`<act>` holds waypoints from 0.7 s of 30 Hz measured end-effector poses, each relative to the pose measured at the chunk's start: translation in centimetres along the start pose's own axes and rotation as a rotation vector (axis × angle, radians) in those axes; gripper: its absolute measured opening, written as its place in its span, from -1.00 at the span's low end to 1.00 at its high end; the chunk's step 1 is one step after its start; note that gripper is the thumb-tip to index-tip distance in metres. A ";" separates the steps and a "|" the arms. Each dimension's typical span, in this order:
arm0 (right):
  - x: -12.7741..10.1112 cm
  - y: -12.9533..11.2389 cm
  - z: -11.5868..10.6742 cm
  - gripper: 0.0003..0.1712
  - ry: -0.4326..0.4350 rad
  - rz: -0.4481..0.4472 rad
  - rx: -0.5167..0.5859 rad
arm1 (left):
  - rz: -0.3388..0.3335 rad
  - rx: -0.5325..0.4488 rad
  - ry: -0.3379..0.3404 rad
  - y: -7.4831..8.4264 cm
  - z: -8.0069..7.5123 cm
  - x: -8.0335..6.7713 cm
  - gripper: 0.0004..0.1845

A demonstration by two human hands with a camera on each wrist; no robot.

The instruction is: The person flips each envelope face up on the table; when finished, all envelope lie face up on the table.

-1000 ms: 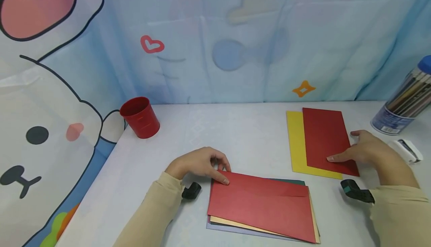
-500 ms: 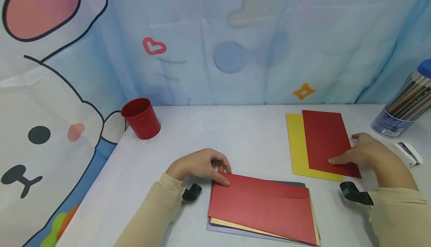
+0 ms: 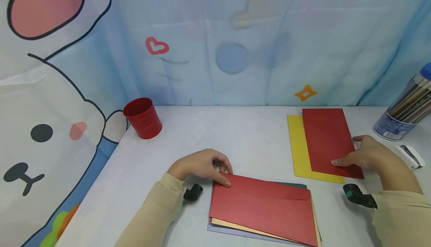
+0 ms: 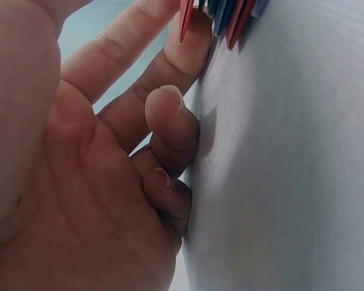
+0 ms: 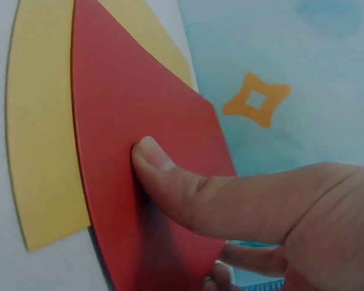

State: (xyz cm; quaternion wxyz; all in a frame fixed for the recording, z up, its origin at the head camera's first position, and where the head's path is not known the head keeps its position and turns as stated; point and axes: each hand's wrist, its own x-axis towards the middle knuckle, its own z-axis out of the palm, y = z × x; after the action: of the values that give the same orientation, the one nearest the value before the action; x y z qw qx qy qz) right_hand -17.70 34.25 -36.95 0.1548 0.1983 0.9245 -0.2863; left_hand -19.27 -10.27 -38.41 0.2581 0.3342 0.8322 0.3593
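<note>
Head view first: the left hand [image 3: 202, 164] sits at the top-left corner of a stack of coloured sheets [image 3: 264, 211] near the front of the pale table [image 3: 242, 134], fingers curled down with the tips on the red sheet on top. Looks like it's pressing or pinching that corner, can't tell which from here. Over on the right, the right hand [image 3: 370, 157] rests on a separate red sheet [image 3: 328, 140] that lies partly over a yellow sheet [image 3: 297, 146], thumb flat on the near corner. A red cup [image 3: 142, 118] stands at the back left, a clear tube of pens [image 3: 405, 108] at the far right, with a small white stapler [image 3: 409, 156] just in front of it.

Left wrist view: the left hand's fingers [image 4: 170, 127] are bent against the table, and the top fingertip touches the edges of the stack of coloured sheets [image 4: 221, 18]. No real grasp, just touching.

Right wrist view: the thumb [image 5: 170, 176] presses flat on the red sheet [image 5: 133, 121], the other fingers tucked at its edge, so the sheet seems lightly pinched. The yellow sheet [image 5: 39, 139] pokes out underneath.
</note>
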 end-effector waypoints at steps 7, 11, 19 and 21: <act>0.3 0.3 -0.7 0.40 -0.040 -0.048 0.030 | 0.005 -0.005 -0.004 -0.1 0.0 0.1 -0.79; 0.1 0.1 -1.1 0.30 -0.048 -0.137 0.073 | 0.008 -0.006 -0.003 -0.1 0.1 0.2 -0.79; -0.7 -1.4 -0.7 0.13 -0.106 -0.305 0.263 | 0.005 -0.006 0.002 0.0 0.0 0.0 -0.79; -0.9 -1.8 -0.5 0.04 -0.134 -0.328 0.296 | 0.005 -0.004 0.004 0.1 0.0 0.0 -0.79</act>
State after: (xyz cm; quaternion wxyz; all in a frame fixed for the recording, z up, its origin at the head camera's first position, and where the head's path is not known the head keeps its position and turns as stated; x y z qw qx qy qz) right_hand -17.85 32.94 -35.40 0.1367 0.0466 0.8799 -0.4528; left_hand -19.22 -10.25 -38.37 0.2561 0.3349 0.8313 0.3622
